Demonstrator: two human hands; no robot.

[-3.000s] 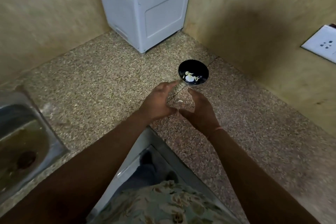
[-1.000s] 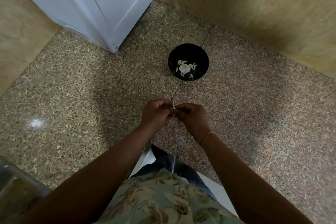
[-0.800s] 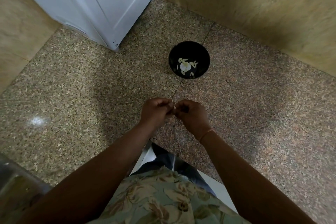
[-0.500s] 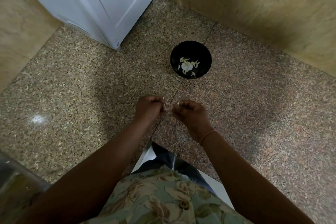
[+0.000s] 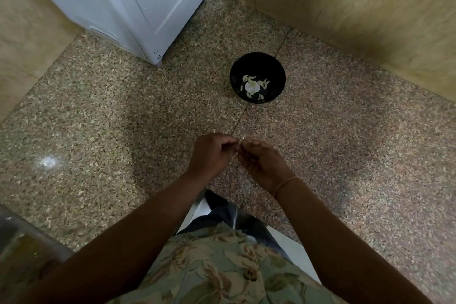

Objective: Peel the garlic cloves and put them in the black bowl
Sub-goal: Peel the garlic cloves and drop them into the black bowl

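The black bowl (image 5: 257, 77) stands on the speckled granite counter, far from the front edge, and holds several pale garlic cloves and a garlic bulb (image 5: 252, 86). Nearer to me, my left hand (image 5: 211, 155) and my right hand (image 5: 262, 163) meet fingertip to fingertip above the counter. Between them they pinch a small garlic clove (image 5: 239, 141), of which only a pale sliver shows. Both hands have their fingers curled. A tiny bit of white skin (image 5: 214, 131) lies on the counter just beyond my left hand.
A white appliance (image 5: 128, 2) stands in the back left corner. Tan walls (image 5: 357, 2) close the counter at the back and right. A steel sink edge (image 5: 14, 234) shows at the lower left. The counter's front edge (image 5: 197, 207) lies just under my wrists.
The hands came back from beside the bowl toward me. They pulled slightly apart half a second ago and now meet again on the clove. The camera moved closer.
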